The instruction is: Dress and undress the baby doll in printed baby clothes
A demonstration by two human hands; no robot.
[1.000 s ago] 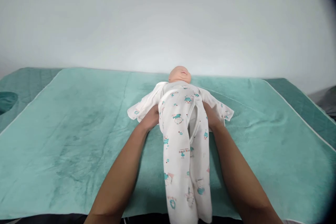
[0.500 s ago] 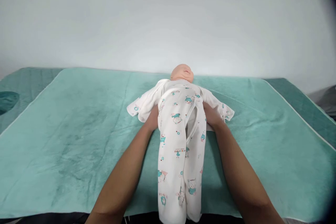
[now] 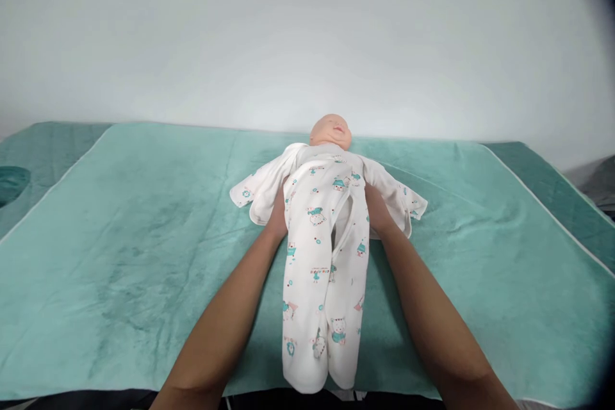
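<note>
A baby doll lies on its back on a teal towel, head towards the wall. It wears a white sleepsuit printed with small teal figures, and the empty-looking legs stretch towards me. My left hand grips the doll's torso on its left side, below the spread sleeve. On the other side my right hand holds the torso the same way. The fingers of both hands are tucked under the body and the cloth.
The towel covers a darker teal surface that ends at a pale wall. A dark teal item sits at the far left edge. The towel's front hem runs just below the suit's feet.
The doll has slid away from me, towards the wall. The suit's legs, which hung over the front edge, now lie on the towel. Both hands moved forward with the torso.
</note>
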